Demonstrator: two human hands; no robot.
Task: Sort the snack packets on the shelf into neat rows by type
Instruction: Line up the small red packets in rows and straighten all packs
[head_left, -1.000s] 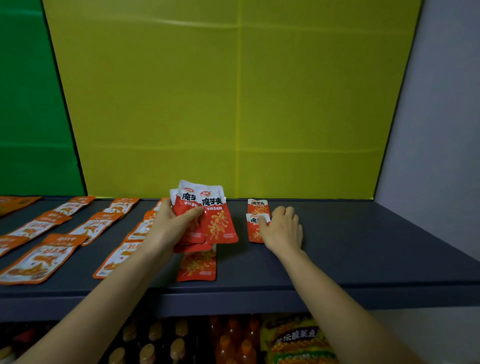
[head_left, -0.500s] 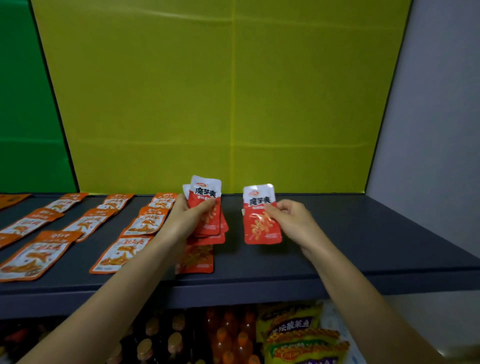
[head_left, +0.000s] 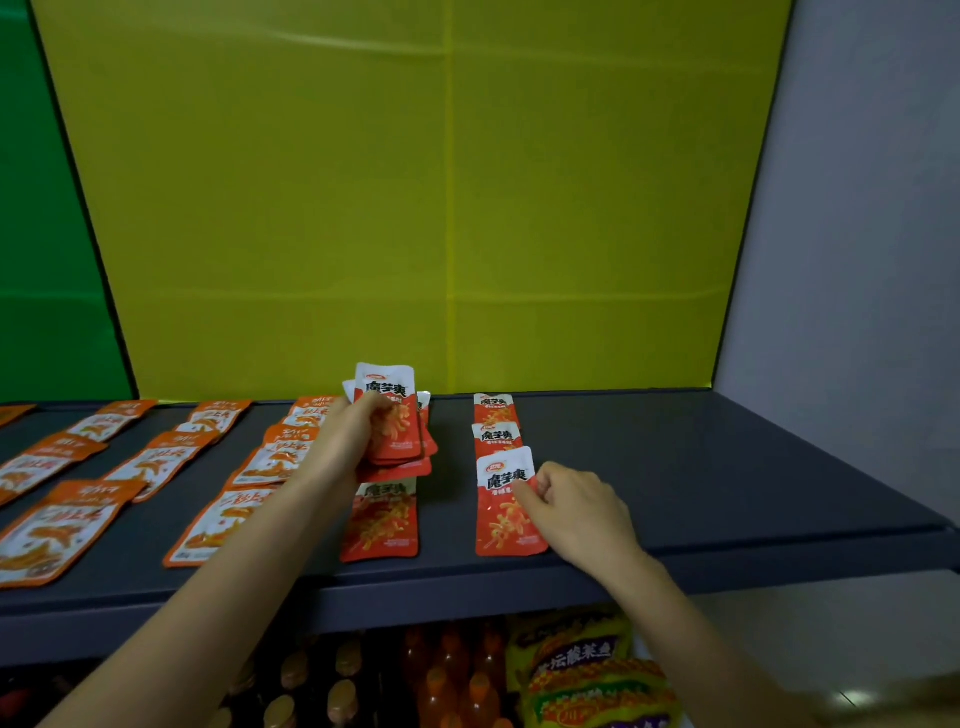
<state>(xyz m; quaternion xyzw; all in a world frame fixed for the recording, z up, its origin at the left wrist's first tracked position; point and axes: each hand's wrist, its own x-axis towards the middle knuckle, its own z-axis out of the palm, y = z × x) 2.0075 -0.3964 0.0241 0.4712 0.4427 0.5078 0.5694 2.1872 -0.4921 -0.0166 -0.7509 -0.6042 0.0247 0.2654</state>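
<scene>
On the dark grey shelf, the left hand grips a stack of red packets raised mid-shelf, the right hand pinches the front red packet of a three-packet column by the front edge, and orange packets lie in rows leftward.

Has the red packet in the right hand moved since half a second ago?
Yes. The red packet came down from mid-air onto the shelf, near its front edge, with the right hand pinching it.
</scene>
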